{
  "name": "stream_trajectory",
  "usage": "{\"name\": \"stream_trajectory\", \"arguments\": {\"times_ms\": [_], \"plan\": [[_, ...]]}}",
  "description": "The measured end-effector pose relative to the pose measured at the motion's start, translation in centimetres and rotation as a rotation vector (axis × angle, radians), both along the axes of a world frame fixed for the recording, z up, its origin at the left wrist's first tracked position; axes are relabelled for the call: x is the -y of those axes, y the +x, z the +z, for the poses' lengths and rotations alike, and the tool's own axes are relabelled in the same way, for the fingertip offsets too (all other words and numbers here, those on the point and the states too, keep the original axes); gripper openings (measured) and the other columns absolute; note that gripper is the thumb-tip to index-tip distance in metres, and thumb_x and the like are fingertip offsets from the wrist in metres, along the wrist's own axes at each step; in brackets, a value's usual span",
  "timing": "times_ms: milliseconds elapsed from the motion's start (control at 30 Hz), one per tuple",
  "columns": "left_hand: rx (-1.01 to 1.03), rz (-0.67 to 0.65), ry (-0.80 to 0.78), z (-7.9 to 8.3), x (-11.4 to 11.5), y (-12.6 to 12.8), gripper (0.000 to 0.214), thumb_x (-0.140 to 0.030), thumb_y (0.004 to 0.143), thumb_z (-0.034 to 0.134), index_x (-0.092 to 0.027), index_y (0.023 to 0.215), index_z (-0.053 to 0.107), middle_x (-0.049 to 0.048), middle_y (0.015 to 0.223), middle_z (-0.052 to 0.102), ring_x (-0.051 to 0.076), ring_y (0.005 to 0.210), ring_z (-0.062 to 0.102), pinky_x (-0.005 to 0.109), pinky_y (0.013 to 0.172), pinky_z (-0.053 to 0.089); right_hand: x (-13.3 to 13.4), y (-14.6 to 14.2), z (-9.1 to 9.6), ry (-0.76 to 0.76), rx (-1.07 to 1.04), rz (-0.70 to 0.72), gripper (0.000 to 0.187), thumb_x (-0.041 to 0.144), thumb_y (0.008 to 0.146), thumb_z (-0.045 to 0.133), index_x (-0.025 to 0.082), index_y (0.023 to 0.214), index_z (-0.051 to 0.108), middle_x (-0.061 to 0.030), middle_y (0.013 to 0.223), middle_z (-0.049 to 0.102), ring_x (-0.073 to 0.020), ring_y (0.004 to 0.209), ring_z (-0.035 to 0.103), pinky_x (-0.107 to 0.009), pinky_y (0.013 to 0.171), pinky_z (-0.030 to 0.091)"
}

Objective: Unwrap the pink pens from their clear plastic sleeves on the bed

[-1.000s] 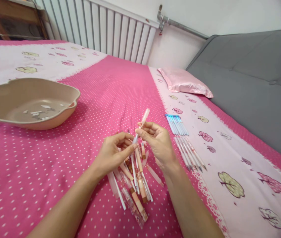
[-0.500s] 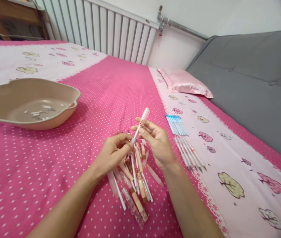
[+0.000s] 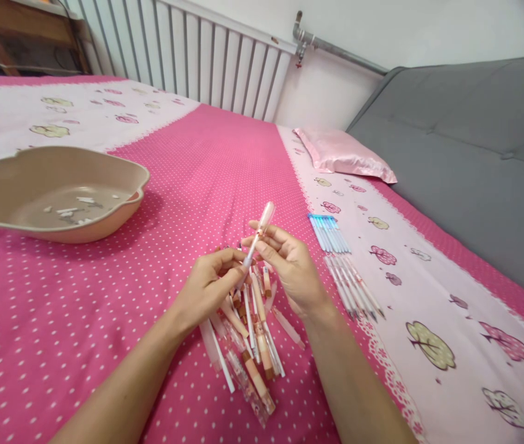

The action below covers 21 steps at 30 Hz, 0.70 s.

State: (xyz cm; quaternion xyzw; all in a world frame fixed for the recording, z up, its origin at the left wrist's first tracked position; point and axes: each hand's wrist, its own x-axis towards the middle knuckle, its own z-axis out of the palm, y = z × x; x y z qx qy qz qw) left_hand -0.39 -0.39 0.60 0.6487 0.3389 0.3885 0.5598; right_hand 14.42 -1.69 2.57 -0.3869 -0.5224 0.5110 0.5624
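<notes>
Between my two hands a slim pale-pink pen (image 3: 262, 226) is held tilted, its translucent pink end pointing up and away. My left hand (image 3: 212, 280) pinches its lower end between thumb and fingers. Higher up the barrel, my right hand (image 3: 290, 262) grips it with thumb and fingertips. Just below lies a loose pile of pen parts (image 3: 255, 339): clear printed tubes, peach and brown pieces, and thin white refills. My hands hide part of that pile.
To the right lie a row of assembled pens (image 3: 353, 287) and a row of blue-topped pens (image 3: 329, 233). A beige basin (image 3: 123, 213) with small white pieces stands at left on the pink dotted bedspread (image 3: 224, 160). A pink pillow (image 3: 345, 153) lies near the grey headboard (image 3: 465, 135).
The pen and my right hand's fingers have shifted slightly left. Both hands keep their hold, and the pile, rows and basin look the same.
</notes>
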Motion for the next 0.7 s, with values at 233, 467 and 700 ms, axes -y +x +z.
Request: {"name": "stream_trajectory", "arguments": {"times_ms": [233,467,700], "plan": [[-0.006,0.006,0.009,-0.07,-0.01,0.06,0.014,-0.025,0.081,0.050,-0.013,0.083,0.058,-0.0008,0.065,0.056,0.010,0.055,0.052,0.022,0.052,0.041,0.01,0.04,0.02,0.009,0.021,0.007,0.030,0.024,0.084,0.057,0.024,0.114,0.058,-0.0029,0.098,0.068,-0.0139,0.089,0.063,-0.032,0.083,0.052],[-0.012,0.004,0.011,-0.28,-0.10,-0.13,0.013,-0.024,0.082,0.050,-0.013,0.083,0.058,-0.0016,0.064,0.055,0.009,0.054,0.052,0.022,0.053,0.041,-0.04,0.09,0.08,0.025,0.023,0.023,0.029,0.021,0.084,0.056,0.023,0.113,0.059,-0.0033,0.095,0.068,-0.0129,0.088,0.063,-0.030,0.081,0.050],[0.024,-0.044,-0.014,-0.05,0.00,-0.15,0.014,-0.025,0.084,0.049,-0.014,0.081,0.058,-0.0020,0.064,0.056,0.009,0.055,0.053,0.022,0.053,0.042,-0.04,0.09,0.30,0.007,-0.005,0.043,0.027,0.022,0.081,0.059,0.023,0.108,0.061,-0.0021,0.092,0.068,-0.0130,0.085,0.063,-0.029,0.079,0.051]]}}
